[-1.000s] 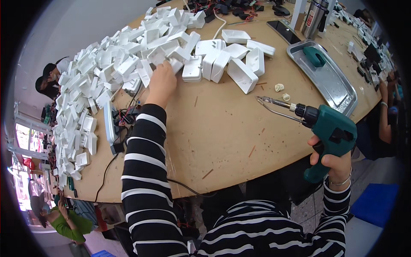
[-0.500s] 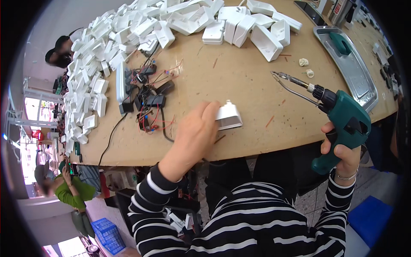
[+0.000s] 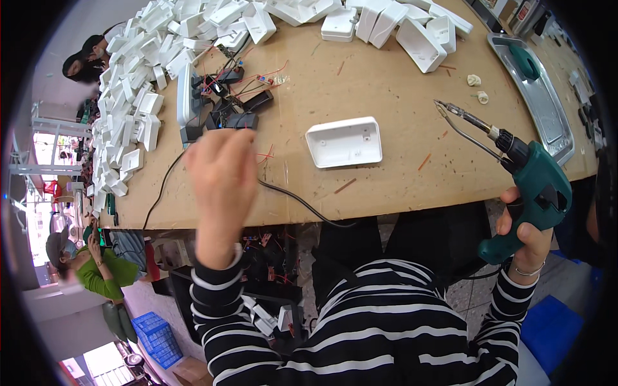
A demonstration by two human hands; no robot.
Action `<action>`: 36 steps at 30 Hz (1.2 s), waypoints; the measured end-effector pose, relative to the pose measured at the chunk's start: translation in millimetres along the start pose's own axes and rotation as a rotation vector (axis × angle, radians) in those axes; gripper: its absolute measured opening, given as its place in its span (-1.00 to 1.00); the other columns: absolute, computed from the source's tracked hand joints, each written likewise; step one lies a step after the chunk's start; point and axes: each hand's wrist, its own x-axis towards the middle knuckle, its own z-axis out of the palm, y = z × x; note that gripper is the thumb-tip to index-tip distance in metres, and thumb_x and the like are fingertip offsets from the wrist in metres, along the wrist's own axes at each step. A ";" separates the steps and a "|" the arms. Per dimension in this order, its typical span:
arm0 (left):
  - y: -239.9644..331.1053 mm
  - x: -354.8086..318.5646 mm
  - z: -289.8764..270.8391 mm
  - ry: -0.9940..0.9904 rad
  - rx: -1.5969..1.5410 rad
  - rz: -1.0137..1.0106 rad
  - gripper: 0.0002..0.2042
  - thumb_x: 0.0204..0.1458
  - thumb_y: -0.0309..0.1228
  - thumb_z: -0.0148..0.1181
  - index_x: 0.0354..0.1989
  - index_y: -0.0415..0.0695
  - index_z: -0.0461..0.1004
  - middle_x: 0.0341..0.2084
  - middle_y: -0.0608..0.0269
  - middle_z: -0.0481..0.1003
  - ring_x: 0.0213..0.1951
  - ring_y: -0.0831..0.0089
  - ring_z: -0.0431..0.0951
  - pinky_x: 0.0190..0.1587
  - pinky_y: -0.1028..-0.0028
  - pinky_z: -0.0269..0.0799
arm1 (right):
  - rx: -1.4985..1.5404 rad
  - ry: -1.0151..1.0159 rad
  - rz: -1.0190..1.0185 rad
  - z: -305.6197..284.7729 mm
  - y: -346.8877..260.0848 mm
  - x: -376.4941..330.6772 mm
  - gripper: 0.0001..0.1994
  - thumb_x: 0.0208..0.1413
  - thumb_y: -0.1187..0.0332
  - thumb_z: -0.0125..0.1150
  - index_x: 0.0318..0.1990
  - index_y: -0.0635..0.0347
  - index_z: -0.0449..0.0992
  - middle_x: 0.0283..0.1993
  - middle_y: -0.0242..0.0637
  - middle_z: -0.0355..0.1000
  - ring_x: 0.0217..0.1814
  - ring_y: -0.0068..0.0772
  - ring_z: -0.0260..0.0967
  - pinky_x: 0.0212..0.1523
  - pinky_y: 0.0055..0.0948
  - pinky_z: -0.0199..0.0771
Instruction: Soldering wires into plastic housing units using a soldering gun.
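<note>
Left hand (image 3: 224, 174) moves off white box (image 3: 344, 151), now left of it, nearer, curled, contents unclear; box mid-frame, long axis sideways; right hand (image 3: 532, 244) grips soldering gun (image 3: 544, 183).

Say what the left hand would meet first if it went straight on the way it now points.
Probably the black wired parts, just ahead of the left hand in this view; depth is unclear, so it might pass above them.
</note>
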 end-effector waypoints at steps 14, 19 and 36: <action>-63.1 29.3 -24.7 -0.489 0.140 0.359 -0.82 -0.16 -0.53 0.21 -0.33 -0.07 0.56 -0.14 0.22 0.42 -0.05 0.22 0.42 0.02 0.30 0.29 | -0.004 -0.012 0.016 9.4 1.0 -0.9 -0.27 -0.14 0.31 0.36 0.20 0.44 0.19 0.00 0.04 0.38 -0.43 -0.43 0.44 -0.45 -0.52 0.53; -71.8 25.5 -22.2 -0.439 0.099 0.349 -0.89 -0.16 -0.50 0.24 -0.40 -0.10 0.55 -0.16 0.23 0.43 -0.06 0.23 0.44 0.01 0.29 0.31 | 0.058 -0.057 0.018 12.5 -0.5 -0.4 -0.27 -0.08 0.30 0.35 0.23 0.44 0.17 0.08 0.08 0.35 -0.42 -0.43 0.42 -0.42 -0.51 0.53; -85.8 31.4 5.1 -0.144 -0.302 0.401 -0.89 -0.08 -0.46 0.29 -0.46 -0.22 0.49 -0.21 0.08 0.48 -0.14 0.12 0.51 -0.08 0.25 0.43 | 0.587 -0.170 0.357 146.8 57.7 87.0 -0.49 0.21 0.43 0.04 0.30 0.34 0.14 0.29 0.01 0.22 0.36 0.00 0.17 0.21 -0.23 0.42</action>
